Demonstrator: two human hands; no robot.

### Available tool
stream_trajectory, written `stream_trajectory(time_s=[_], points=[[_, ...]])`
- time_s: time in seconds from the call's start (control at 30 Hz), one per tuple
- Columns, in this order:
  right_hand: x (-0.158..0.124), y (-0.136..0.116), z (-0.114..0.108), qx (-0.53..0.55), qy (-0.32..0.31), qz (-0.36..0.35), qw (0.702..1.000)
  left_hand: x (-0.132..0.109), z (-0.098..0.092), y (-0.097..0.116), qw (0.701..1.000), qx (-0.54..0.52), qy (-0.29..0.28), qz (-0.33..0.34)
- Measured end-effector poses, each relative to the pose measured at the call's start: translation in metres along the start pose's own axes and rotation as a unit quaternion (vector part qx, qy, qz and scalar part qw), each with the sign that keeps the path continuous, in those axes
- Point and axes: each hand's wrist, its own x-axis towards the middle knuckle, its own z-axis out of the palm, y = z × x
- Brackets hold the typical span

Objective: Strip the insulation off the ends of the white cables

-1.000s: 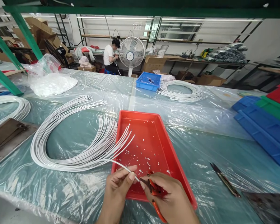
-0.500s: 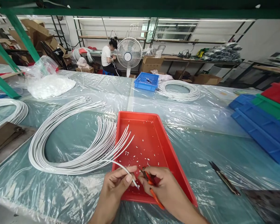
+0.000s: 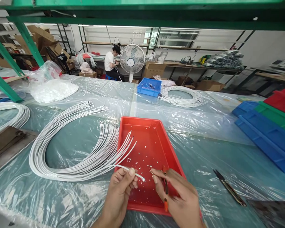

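Observation:
My left hand pinches one white cable near its end, over the near edge of the red tray. The cable belongs to a big curved bundle of white cables lying left of the tray, with their ends reaching over its rim. My right hand is just right of the cable tip and holds orange-handled snips, with the forefinger stretched toward the cable. Small white scraps litter the tray floor.
Dark snips lie on the plastic sheet to the right. Blue, green and red bins are stacked at far right. A blue tray, a cable coil and a fan stand beyond; a person sits at the back.
My right hand has drawn the orange snips off the cable tip and turned them down into the palm. The left hand keeps its pinch on the cable, raised slightly.

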Motion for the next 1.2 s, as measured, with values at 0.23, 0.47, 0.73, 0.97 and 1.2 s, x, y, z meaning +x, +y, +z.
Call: stream_trajectory(time_s=[0.23,0.47,0.73,0.97,1.2], points=[[-0.001,0.000,-0.006,-0.146,-0.008,-0.215,0.966,0.000,0.004,-0.009,0.997,0.052,0.023,0.047],[-0.001,-0.012,-0.006,-0.159,-0.029,-0.215,0.963,-0.001,0.000,-0.006,0.979,0.176,0.009,0.106],[0.009,-0.017,-0.004,-0.037,-0.121,-0.036,0.991,-0.004,-0.006,0.009,0.943,0.300,-0.081,0.121],[0.010,-0.020,0.000,0.185,-0.234,0.288,0.910,0.000,-0.014,0.015,0.927,0.339,-0.131,0.090],[0.013,-0.026,-0.001,0.238,-0.256,0.284,0.893,0.006,-0.019,0.022,0.949,0.253,-0.187,-0.007]])
